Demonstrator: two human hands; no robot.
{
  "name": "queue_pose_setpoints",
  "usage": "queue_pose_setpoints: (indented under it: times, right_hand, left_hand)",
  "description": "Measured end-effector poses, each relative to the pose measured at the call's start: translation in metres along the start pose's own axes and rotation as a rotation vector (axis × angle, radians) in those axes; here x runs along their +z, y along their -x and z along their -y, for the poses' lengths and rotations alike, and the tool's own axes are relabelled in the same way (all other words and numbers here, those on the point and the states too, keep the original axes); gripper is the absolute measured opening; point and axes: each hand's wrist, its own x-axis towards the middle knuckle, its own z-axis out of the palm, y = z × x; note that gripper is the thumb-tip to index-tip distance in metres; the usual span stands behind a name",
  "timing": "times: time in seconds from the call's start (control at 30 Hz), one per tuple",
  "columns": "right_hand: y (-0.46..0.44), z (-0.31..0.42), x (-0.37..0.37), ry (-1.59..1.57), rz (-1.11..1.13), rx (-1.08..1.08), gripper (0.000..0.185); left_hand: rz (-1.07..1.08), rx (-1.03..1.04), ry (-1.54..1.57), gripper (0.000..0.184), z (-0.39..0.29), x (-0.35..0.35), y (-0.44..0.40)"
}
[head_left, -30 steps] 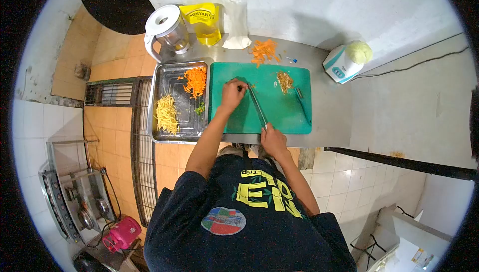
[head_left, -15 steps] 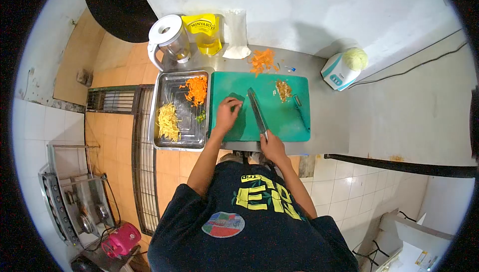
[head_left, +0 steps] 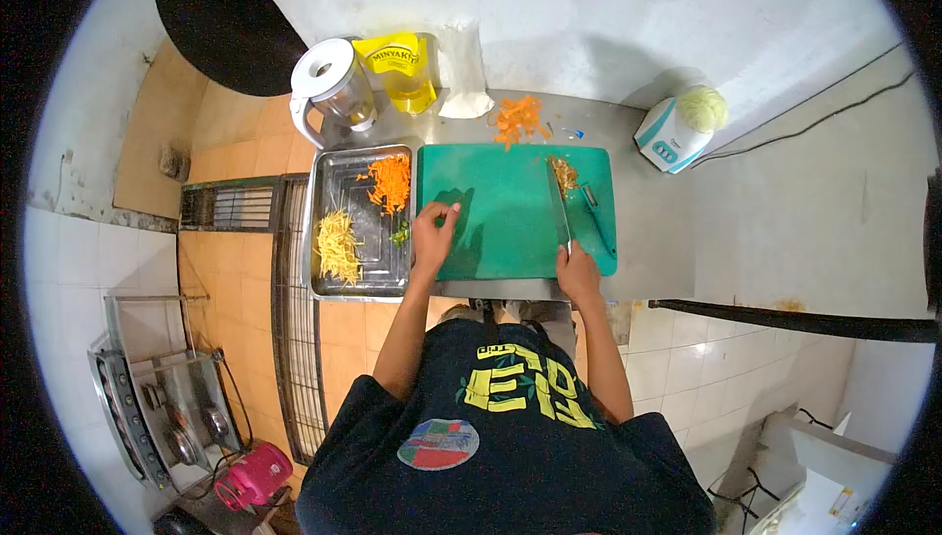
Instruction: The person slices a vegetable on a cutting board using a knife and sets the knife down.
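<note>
Right hand (head_left: 579,272): fingers wrapped around the handle of the knife (head_left: 559,205). The blade extends over the right part of the green cutting board (head_left: 510,231), just beside the brown chopped pile (head_left: 566,173); contact with the pile cannot be confirmed. Left hand (head_left: 433,233): fingers bent at the board's left edge, near the tray (head_left: 378,265); whether they pinch anything cannot be told.

CAUTION: A sideways sweep of the blade may scatter the pile onto the surface (head_left: 653,240) or knock the green-handled tool (head_left: 597,218) lying to its right. Bringing the left hand under the edge risks a cut. A low left wrist may catch the tray rim and spill the green pieces (head_left: 400,234) or orange shreds (head_left: 390,185).
</note>
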Motion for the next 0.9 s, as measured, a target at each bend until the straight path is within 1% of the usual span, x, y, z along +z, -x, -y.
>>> queue_pose_setpoints:
  times: [0.07,0.17,0.27,0.37,0.4,0.47,0.5,0.57,0.67,0.77,0.9]
  right_hand:
    - [0.008,0.008,-0.01,-0.012,0.076,-0.008,0.038]
    - [0.034,0.038,0.007,0.053,0.181,-0.146,0.036]
    - [0.049,0.043,0.014,0.096,0.241,-0.174,0.037]
    - [0.038,0.0,0.009,0.099,0.087,-0.037,0.039]
    - [0.035,-0.014,-0.001,0.091,0.081,-0.008,0.04]
    - [0.028,-0.03,-0.022,0.072,0.059,0.05,0.041]
    - [0.029,-0.028,-0.022,0.075,0.045,0.015,0.041]
    - [0.037,-0.021,-0.016,0.084,0.02,-0.047,0.041]
    - [0.052,0.009,0.001,0.041,0.18,-0.14,0.041]
    - [0.05,0.012,0.008,0.031,0.191,-0.091,0.042]
    - [0.038,-0.003,-0.005,0.007,0.044,0.021,0.043]
  left_hand:
    - [0.007,0.006,0.008,0.026,0.003,0.005,0.0]
    - [0.006,0.024,0.046,0.027,-0.006,0.017,-0.002]
    - [0.029,0.049,0.049,0.027,-0.013,0.021,-0.005]
    - [0.005,0.046,0.063,0.026,-0.016,0.017,-0.002]
    - [-0.009,0.043,0.074,0.026,-0.017,0.015,-0.001]
    - [0.02,-0.006,0.048,0.027,0.003,0.015,0.003]
    - [0.038,-0.029,0.036,0.028,0.004,0.016,0.003]
    - [0.043,0.0,0.017,0.024,0.004,0.023,0.003]
    - [0.05,0.061,0.029,0.021,-0.01,0.032,0.001]
    - [0.056,0.124,0.004,0.02,-0.018,0.032,-0.001]
    - [0.049,0.119,-0.042,0.017,-0.016,0.03,0.003]
